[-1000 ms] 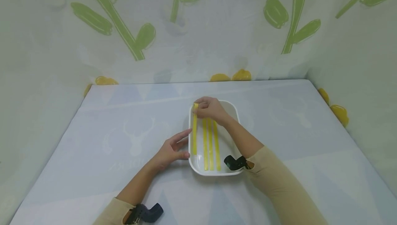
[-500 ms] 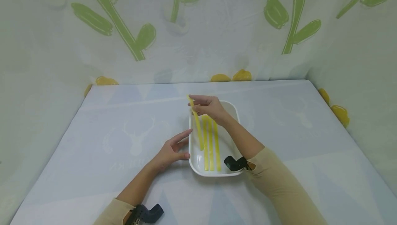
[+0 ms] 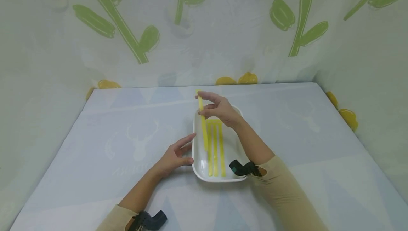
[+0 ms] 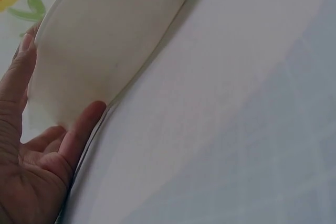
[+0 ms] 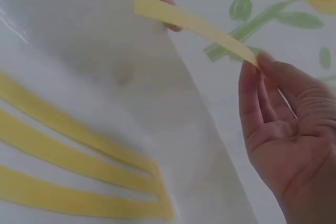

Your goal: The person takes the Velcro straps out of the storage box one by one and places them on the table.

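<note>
A white rectangular tray with rounded corners (image 3: 200,163) sits on the table in front of me. Inside it lie three yellow strips (image 3: 215,153) side by side, with a short yellow strip (image 5: 164,195) across their far ends. My right hand (image 3: 221,109) pinches another yellow strip (image 3: 204,135) near its far end, above the tray's left part. In the right wrist view this held strip (image 5: 197,24) bows slightly, its other end loose. My left hand (image 3: 176,155) rests against the tray's left side, fingers and thumb spread along its outer wall (image 4: 110,35).
A pale patterned cloth (image 3: 102,153) covers the table around the tray. Behind it rises a light backdrop with green leaves and yellow flowers (image 3: 248,78). A dark camera (image 3: 243,168) on my right wrist hangs over the tray's near right corner.
The held yellow strip has come up off the tray's left side and moved up and slightly rightward with my right hand. My left hand stays against the tray.
</note>
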The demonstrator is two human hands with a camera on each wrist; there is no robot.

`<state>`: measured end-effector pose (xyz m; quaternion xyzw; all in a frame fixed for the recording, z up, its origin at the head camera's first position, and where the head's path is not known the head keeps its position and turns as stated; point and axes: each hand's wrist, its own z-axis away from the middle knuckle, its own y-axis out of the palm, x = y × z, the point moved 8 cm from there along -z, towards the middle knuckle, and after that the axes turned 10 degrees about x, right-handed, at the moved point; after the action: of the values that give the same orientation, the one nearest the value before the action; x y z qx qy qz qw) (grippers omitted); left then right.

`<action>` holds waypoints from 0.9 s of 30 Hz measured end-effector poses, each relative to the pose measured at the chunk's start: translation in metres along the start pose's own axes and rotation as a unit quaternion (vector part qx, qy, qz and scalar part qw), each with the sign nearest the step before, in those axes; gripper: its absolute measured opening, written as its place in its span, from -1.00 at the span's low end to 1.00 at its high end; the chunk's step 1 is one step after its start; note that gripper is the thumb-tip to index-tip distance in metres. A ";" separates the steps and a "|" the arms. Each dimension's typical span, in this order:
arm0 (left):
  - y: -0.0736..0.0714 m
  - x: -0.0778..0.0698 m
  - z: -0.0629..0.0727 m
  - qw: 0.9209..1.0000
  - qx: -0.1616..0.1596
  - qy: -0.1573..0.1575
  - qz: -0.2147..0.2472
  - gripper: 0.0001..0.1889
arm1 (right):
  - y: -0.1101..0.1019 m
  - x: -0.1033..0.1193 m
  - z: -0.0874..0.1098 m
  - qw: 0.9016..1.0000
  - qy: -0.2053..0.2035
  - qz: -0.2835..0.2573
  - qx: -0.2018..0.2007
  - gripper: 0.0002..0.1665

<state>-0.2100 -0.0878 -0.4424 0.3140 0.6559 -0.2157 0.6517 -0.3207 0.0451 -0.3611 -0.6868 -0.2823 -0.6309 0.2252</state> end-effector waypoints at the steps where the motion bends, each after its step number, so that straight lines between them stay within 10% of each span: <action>1: 0.000 0.000 0.000 1.000 0.000 0.003 0.000 0.03 | 0.000 0.001 0.001 1.000 0.003 -0.007 0.003 -0.24; 27: 0.002 -0.004 0.001 1.000 -0.007 0.013 -0.006 0.11 | -0.030 0.064 0.034 0.998 -0.049 0.028 -0.003 0.10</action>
<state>-0.2083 -0.0874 -0.4385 0.3085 0.6674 -0.2108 0.6442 -0.3131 0.0961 -0.3020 -0.7251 -0.2721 -0.5906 0.2266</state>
